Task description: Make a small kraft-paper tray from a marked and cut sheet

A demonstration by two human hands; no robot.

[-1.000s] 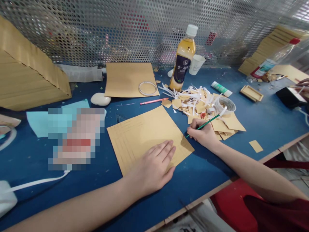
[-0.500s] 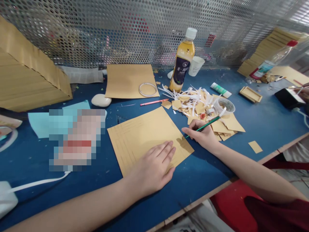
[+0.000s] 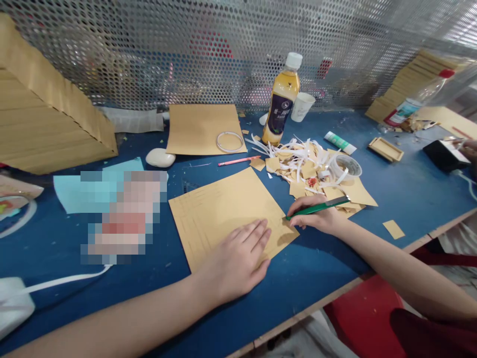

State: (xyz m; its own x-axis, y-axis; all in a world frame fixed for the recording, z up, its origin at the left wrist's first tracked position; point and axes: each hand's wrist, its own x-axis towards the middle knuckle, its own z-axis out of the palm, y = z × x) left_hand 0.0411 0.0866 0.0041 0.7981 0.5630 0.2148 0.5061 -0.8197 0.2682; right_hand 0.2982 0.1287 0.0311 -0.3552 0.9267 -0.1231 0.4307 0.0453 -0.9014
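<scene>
A tan sheet (image 3: 231, 204) with faint pencil-like lines at its left side lies on the blue table (image 3: 238, 318). My left hand (image 3: 238, 258) rests flat on its lower part, fingers stretched out. At the sheet's right corner, my right hand (image 3: 313, 214) is closed round a slim green cutter (image 3: 316, 207), whose front tip is at the paper near the right edge. Just beyond that hand is a pile of white strips and tan scraps (image 3: 307, 166), with a clear plastic cup (image 3: 346, 166) in it.
Behind stand a tea bottle (image 3: 281, 102) and a paper cup (image 3: 302, 107). A pink pencil (image 3: 238, 161), a white mouse (image 3: 160, 157) and another tan sheet (image 3: 201, 124) lie farther back. Stacked card (image 3: 52, 109) is at left. A person's hand (image 3: 467, 149) shows at far right.
My right hand has shifted slightly down and the green cutter has turned, lying lower with its broad side showing. My left hand stays flat on the sheet. The view has moved slightly.
</scene>
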